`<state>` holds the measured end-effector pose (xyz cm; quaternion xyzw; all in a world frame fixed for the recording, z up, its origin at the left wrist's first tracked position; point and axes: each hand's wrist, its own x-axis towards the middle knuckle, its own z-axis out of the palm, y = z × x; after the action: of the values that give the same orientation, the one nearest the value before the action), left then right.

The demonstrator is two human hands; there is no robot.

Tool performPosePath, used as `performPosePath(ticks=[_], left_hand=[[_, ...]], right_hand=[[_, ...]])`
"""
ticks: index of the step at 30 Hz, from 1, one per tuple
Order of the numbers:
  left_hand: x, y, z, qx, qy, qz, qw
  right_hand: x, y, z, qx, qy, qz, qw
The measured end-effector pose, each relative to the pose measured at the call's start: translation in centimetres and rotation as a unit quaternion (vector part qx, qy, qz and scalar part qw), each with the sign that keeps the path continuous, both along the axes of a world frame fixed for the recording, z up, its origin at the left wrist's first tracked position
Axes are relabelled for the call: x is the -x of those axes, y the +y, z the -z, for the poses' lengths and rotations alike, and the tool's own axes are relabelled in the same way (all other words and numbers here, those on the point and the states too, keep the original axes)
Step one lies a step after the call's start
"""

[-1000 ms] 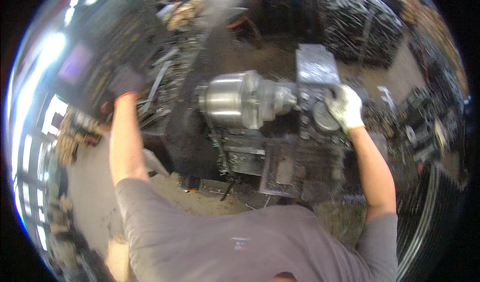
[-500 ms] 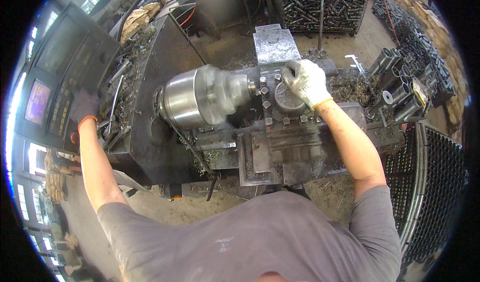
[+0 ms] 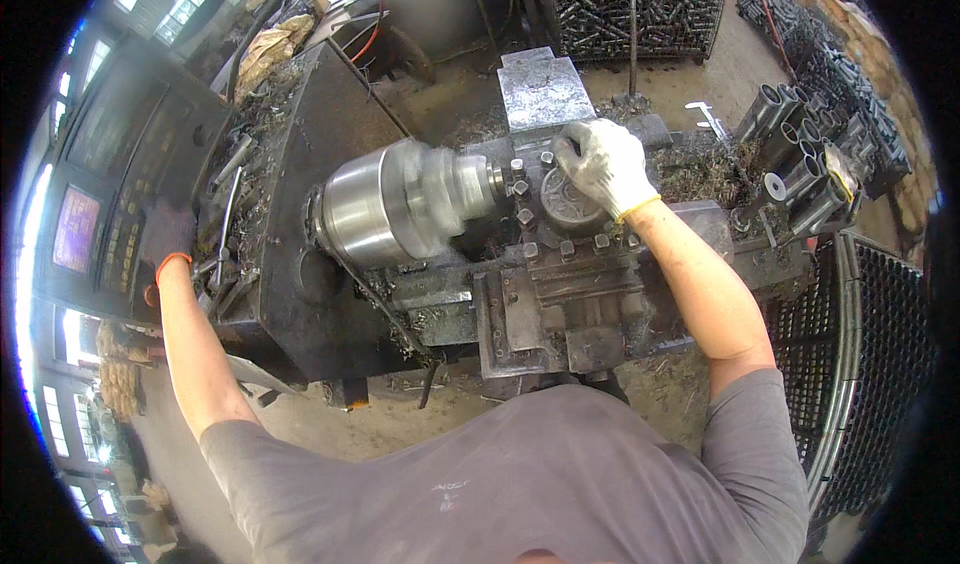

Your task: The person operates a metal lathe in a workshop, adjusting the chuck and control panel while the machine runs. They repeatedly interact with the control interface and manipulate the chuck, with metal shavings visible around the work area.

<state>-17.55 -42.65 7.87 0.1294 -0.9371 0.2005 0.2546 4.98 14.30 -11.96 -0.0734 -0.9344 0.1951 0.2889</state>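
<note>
Tool post (image 3: 570,204), a dark metal block with a round top and square-headed bolts (image 3: 525,216) along its edges, sits just right of the centre of the frame. The right hand (image 3: 605,164), in a white glove with a yellow cuff, lies over the upper right of that round top, its fingers bent inward; whether they grasp a handle beneath or only rest there, I cannot tell. The left hand (image 3: 170,226), in a dark glove with an orange cuff, is at the left of the frame, in front of or against a dark control panel (image 3: 122,214) with a lit purplish screen (image 3: 76,229). It is blurred, and I cannot tell whether its fingers are released or clenched.

To the left of the tool post is a shiny metal chuck (image 3: 355,204), its stepped right-hand part smeared by blur and its tip near the bolts. A pale metal plate (image 3: 545,92) lies above the tool post in the frame. Left of the chuck, a long metal rod (image 3: 230,214) lies among shavings on the machine housing (image 3: 330,314). At the right of the frame, a caliper (image 3: 708,119) lies near a cluster of metal tubes (image 3: 800,179). A wire basket (image 3: 640,14) full of metal parts stands at the upper right, and a black mesh crate (image 3: 880,364) at the lower right.
</note>
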Motion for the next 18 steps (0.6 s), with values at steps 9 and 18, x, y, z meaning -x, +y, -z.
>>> performPosePath(ticks=[9, 18], left_hand=[[0.01, -0.29, 0.39, 0.004, 0.032, 0.02, 0.999], [-0.04, 0.42, -0.01, 0.004, -0.002, -0.025, 1.0]], right_hand=[[-0.08, 0.01, -0.08, 0.004, -0.005, -0.004, 1.0], [0.04, 0.15, 0.27, -0.007, 0.007, -0.003, 1.0]])
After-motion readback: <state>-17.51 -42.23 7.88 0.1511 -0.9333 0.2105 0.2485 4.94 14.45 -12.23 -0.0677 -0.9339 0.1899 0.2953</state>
